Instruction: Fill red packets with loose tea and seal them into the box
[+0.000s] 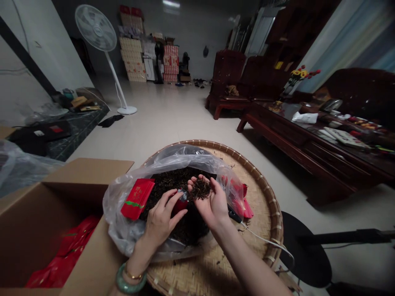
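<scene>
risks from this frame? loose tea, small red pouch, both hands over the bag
1. The right hand cups a heaped pile of dark loose tea leaves; some may miss the small red foil pouch pinched by the left hand.
2. Spill could land on the round woven bamboo tray outside the clear plastic bag.

No text can be read with certainty anywhere in the view. The red packet (pixel 137 198) lying on the tea leaves in the clear plastic bag (pixel 129 230) carries gold characters and a green stripe, but the characters are too small and blurred to make out. The stacked cartons (pixel 132 59) against the far wall show printed patterns and red panels, and the dark bag (pixel 40 135) on the left has a small white tag and a red patch, yet none of these markings is legible.
</scene>
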Demonstrator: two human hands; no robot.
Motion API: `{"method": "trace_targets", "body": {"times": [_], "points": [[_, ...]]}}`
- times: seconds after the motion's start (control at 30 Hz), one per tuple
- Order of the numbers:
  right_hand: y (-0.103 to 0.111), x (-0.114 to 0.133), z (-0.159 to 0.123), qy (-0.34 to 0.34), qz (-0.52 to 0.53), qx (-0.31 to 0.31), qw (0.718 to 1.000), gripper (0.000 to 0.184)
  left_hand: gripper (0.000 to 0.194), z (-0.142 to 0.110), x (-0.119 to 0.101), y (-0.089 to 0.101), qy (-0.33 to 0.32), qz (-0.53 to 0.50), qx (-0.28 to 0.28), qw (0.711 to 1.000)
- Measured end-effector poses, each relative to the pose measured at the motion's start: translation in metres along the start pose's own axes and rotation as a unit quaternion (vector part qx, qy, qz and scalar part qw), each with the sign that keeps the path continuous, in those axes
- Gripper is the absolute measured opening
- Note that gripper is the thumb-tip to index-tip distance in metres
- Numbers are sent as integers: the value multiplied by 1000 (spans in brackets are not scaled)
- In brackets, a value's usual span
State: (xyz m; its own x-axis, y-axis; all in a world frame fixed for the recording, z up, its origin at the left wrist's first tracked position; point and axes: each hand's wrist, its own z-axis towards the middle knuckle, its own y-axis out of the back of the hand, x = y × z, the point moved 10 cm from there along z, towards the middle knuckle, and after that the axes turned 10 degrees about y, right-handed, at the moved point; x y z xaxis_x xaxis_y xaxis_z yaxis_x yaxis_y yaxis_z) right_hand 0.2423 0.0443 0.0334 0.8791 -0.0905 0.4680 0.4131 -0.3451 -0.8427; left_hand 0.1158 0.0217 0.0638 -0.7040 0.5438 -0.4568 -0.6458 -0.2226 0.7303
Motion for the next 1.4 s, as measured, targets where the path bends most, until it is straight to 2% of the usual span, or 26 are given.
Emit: {"method": "trace_targets", "body": {"times": [0.2,0.43,0.77,0.87,0.97,1.13,1.23,1.4], "points": [[-22,1,-5,77,-41,45,995,24,37,1,-3,-4,-3,8,17,1000],[-21,2,-5,134,-114,74,982,25,34,1,-4,-4,3,-15,11,1000],[-23,10,-8,241,-276,147,919,33,40,2,-3,-4,12,-28,-21,999],[-24,10,-8,242,-309,163,905,32,41,1,-1,-4,15,-28,-26,999],[-32,10,-10,221,-360,206,883,29,40,0,0,-4,16,-27,-31,999],[-42,7,-14,181,-456,287,823,53,39,-1,3,-6,24,-35,-25,999],[-43,4,-15,167,-487,323,794,55,39,-1,2,-5,24,-32,-31,999],[-43,3,-18,155,-515,355,764,55,39,-1,1,-5,17,-30,-26,999]]}}
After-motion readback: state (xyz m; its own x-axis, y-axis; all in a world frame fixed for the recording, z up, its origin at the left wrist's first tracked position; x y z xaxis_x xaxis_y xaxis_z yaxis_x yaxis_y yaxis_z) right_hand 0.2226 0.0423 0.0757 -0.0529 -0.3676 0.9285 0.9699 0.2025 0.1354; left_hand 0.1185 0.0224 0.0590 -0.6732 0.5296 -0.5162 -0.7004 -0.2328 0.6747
